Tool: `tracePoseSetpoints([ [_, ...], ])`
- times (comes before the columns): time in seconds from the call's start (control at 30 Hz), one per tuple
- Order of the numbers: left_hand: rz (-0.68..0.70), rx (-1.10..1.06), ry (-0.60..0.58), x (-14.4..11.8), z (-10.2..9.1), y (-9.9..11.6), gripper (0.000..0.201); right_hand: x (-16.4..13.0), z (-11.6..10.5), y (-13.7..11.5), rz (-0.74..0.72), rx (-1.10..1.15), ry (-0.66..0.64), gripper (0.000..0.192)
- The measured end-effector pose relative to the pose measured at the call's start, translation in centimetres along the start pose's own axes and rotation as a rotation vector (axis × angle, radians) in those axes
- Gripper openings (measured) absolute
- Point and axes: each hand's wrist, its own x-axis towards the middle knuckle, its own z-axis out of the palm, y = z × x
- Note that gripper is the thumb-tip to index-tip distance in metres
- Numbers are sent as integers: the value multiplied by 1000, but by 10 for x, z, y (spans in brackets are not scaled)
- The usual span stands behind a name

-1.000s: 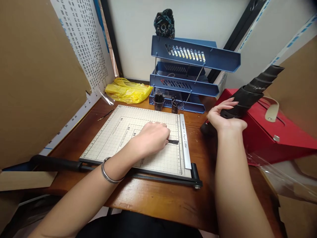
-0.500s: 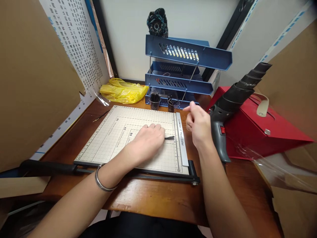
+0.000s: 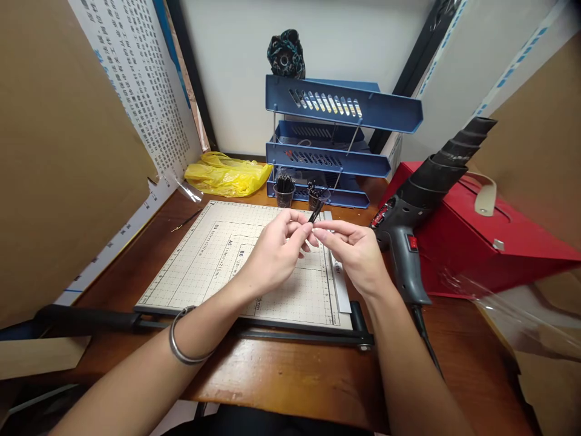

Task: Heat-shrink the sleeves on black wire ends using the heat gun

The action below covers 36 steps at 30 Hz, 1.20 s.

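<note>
My left hand point(image 3: 278, 251) and my right hand point(image 3: 353, 249) meet above the right part of the paper cutter board point(image 3: 213, 260). Together their fingertips pinch a short thin black piece point(image 3: 315, 214), which sticks up at a slant between them. A metal bangle sits on my left wrist. The black heat gun point(image 3: 424, 194) lies just right of my right hand, its nozzle propped up on the red case point(image 3: 499, 254), with no hand on it.
A blue three-tier letter tray point(image 3: 336, 142) stands at the back, with two small cups of black pieces point(image 3: 285, 189) in front. A yellow plastic bag point(image 3: 227, 174) lies back left. Cardboard panels wall in both sides. The cutter's arm handle point(image 3: 86, 318) runs along the front edge.
My right hand let go of the heat gun and came left to meet my left hand. My left hand lifted the black piece off the cutter board.
</note>
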Motion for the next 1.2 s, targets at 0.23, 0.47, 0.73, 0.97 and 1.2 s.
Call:
tracePoseSetpoints([
  [0.23, 39, 4, -70, -2, -1, -1, 15, 0, -2, 4, -74, 28, 37, 21],
  [0.47, 24, 12, -68, -1, -5, 4, 16, 2, 2, 5, -40, 131, 88, 19],
  [0.73, 10, -41, -33, 0, -2, 12, 10, 0, 4, 1, 0, 170, 81, 23],
  [0.97, 14, -53, 0, 2, -3, 10, 13, 1, 6, 2, -14, 221, 125, 21],
  [1.2, -19, -110, -11, 2, -4, 11, 14, 2, 7, 2, -8, 206, 145, 25],
])
